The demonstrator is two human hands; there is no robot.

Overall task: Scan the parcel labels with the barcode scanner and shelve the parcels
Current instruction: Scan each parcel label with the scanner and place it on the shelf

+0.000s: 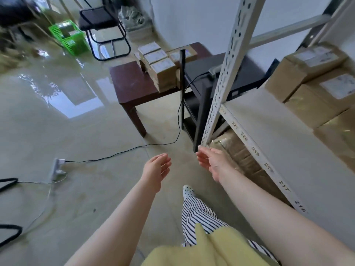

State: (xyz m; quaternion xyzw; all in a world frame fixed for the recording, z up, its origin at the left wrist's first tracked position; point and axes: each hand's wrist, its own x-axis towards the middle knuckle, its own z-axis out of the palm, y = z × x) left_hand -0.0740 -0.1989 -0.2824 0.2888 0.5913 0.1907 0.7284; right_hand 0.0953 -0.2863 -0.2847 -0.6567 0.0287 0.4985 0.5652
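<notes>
Beside a grey metal shelf rack [226, 77] in a tiled storeroom, seen from the head camera, a person reaches forward with both arms, the left hand [156, 170] and right hand [212, 160] apart, fingers loose and holding nothing. Small cardboard parcels [159, 64], each with a white label on top, sit stacked on a dark wooden table [132, 85] well ahead of the hands; larger taped boxes [315, 77] already line the numbered shelf on the right. What looks like the barcode scanner [214, 71] lies on a black stand [247, 73] next to the table, its cable [178, 121] trailing across the floor. Judging by their size, the parcels should be light and stiff, though glossy tape may be slippery; gripping opposite side faces would leave the labels clear.
</notes>
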